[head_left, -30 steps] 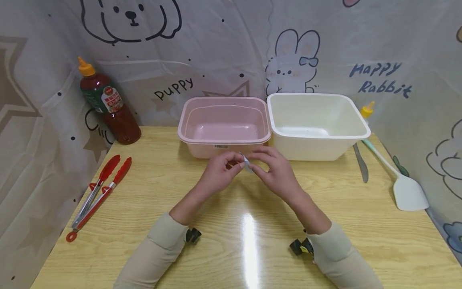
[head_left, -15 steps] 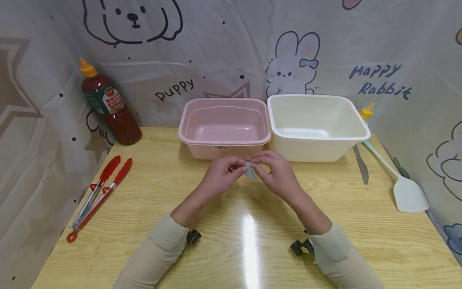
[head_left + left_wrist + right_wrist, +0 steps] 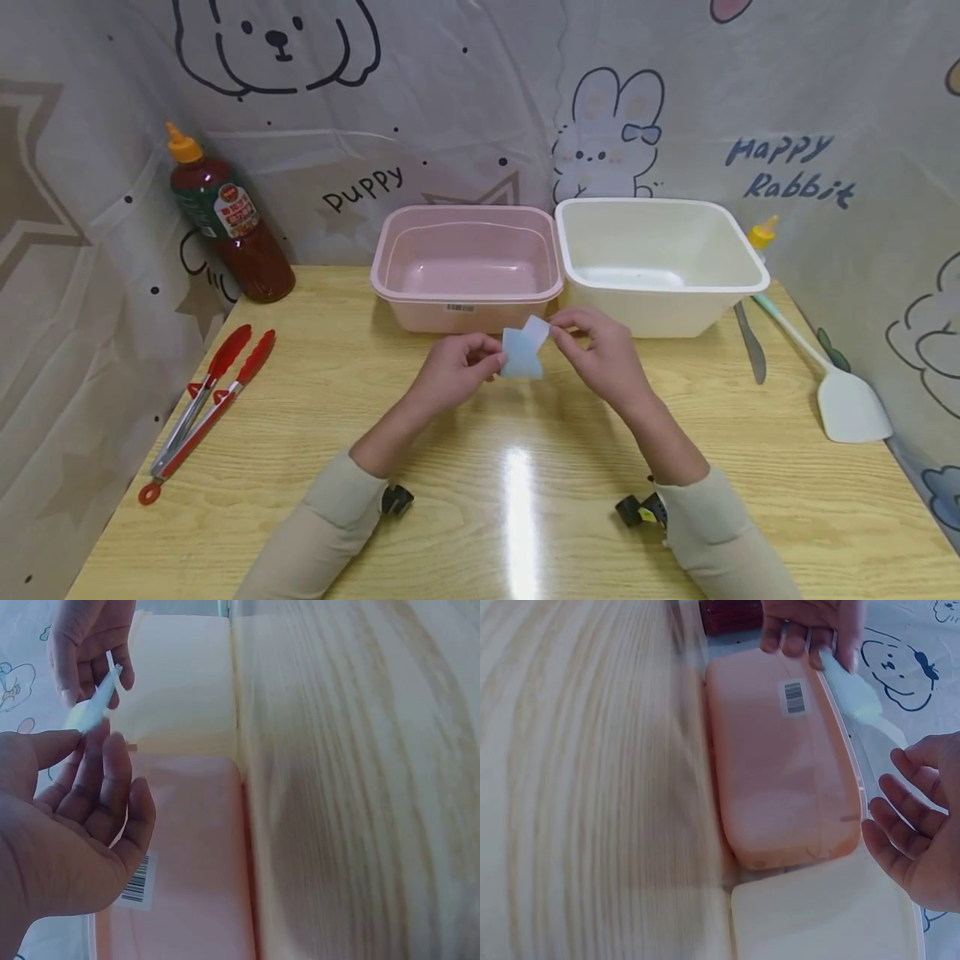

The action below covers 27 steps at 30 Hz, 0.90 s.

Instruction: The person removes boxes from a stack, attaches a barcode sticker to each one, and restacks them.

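Above the wooden table, both hands hold a small pale blue patch with a white flap at its top right. My left hand pinches the patch's left edge. My right hand pinches the white flap. From the left wrist view, the left hand grips the patch by its near end, with the right hand at its far end. The right wrist view shows the patch stretched between the left hand and the right hand.
A pink tub and a white tub stand side by side just behind the hands. A dark sauce bottle is at the back left, with red tongs on the left. A knife, a white spatula and a yellow-capped bottle lie on the right.
The hands have drawn apart, the right one moving right and up. The small folded piece between them has spread out into a pale blue patch with a white flap.
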Each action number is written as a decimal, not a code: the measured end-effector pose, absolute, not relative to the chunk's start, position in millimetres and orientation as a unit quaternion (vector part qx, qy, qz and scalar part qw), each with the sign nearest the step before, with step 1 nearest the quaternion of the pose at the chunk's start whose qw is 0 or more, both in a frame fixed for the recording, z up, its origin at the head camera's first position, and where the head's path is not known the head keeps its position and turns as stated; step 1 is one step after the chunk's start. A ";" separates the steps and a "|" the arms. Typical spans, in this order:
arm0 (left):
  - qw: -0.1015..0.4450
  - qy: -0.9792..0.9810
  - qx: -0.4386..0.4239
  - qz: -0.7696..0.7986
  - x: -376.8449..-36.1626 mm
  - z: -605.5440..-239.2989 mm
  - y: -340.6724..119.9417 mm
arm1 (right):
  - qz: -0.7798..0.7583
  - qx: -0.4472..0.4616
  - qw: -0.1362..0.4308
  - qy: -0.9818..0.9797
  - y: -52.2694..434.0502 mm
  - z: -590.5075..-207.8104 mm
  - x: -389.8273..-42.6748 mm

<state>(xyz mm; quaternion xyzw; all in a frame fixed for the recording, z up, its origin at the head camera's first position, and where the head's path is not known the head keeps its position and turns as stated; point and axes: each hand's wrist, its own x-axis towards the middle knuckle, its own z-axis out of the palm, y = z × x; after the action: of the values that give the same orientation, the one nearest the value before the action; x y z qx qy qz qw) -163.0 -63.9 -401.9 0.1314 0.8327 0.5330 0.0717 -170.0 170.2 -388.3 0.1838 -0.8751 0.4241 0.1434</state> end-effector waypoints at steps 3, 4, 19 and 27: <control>0.098 0.821 0.130 0.547 -163.8 -405.1 -66.1 | 0.437 0.165 0.139 -0.873 175.3 -389.0 -171.2; 0.104 0.821 0.132 0.546 -164.0 -406.1 -67.1 | 0.442 0.156 0.136 -0.873 177.1 -388.9 -171.5; 0.210 0.892 0.175 0.360 -163.6 -406.1 -79.6 | 0.458 0.105 0.130 -0.873 199.4 -391.0 -174.2; 0.111 0.925 0.161 0.324 -160.8 -384.9 -75.1 | 0.443 0.122 0.141 -0.877 193.7 -392.9 -172.9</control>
<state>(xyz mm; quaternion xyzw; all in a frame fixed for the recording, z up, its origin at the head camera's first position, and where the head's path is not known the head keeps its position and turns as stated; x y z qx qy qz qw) -160.8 -75.1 -384.9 0.1615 0.9254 0.3245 0.1110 -172.9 193.7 -392.9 0.1223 -0.8767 0.4432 0.1414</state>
